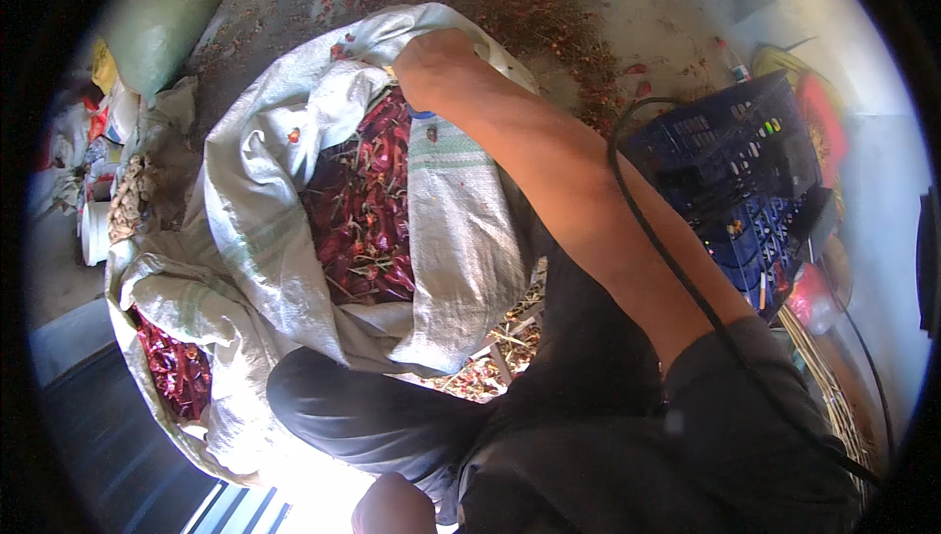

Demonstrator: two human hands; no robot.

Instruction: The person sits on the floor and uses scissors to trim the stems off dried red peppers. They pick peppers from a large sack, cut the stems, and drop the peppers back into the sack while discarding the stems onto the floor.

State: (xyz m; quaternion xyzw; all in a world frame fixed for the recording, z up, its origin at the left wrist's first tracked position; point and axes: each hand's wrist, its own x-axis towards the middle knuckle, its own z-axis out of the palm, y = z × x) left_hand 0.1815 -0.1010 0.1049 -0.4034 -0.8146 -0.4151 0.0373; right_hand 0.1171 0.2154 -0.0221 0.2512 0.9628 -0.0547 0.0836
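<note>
My right arm reaches in from the lower right, and my right hand (435,63) is bent down at the far rim of a white woven plastic sack (470,240). Its fingers are mostly hidden behind the wrist, so whether they hold the sack cannot be seen. A strip of something blue (421,114) shows just under the wrist. Dried red chili peppers (367,218) with bits of stem lie inside the sack, whose rim is rolled outward. At the bottom edge a rounded patch of bare skin (393,506) shows; whether it is my left hand or another part of that arm is unclear.
A second woven sack (242,379) with red chilies stands at the left. Blue plastic crates (724,137) are on the right, with a black cable (647,232) across my arm. Chili scraps (544,19) litter the floor. A full green sack (162,19) stands far left.
</note>
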